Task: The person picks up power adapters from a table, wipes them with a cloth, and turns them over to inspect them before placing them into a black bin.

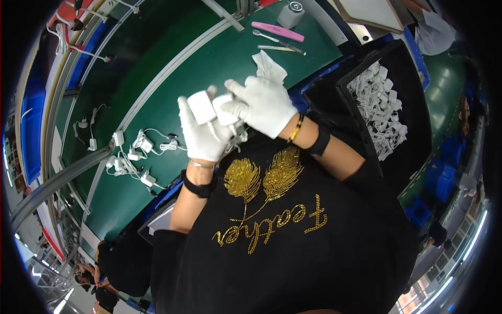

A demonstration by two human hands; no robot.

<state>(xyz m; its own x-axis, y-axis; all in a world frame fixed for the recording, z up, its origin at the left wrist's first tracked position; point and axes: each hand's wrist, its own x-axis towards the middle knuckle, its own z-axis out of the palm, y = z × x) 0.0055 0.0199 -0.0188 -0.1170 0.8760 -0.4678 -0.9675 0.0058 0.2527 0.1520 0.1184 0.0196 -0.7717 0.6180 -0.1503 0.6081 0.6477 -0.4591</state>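
Note:
Both my hands wear white gloves and meet above the near edge of the green table (172, 68). My left hand (201, 137) is closed around a white power adapter (201, 107), its blocky body standing up between the fingers. Close beside it, a second white power adapter (224, 111) is gripped by my right hand (267, 104), with thumb and fingers bent round it. White cords (238, 138) bunch below the two adapters, partly hidden by the gloves.
Several white adapters with cords (147, 144) lie on the table to the left. A black bin (348, 107) at the right holds a heap of adapters. Toward the back are a white cloth (270, 67), a toothbrush (265, 36), a pink strip (277, 31) and a bottle (291, 17). A metal rail (57, 180) crosses at left.

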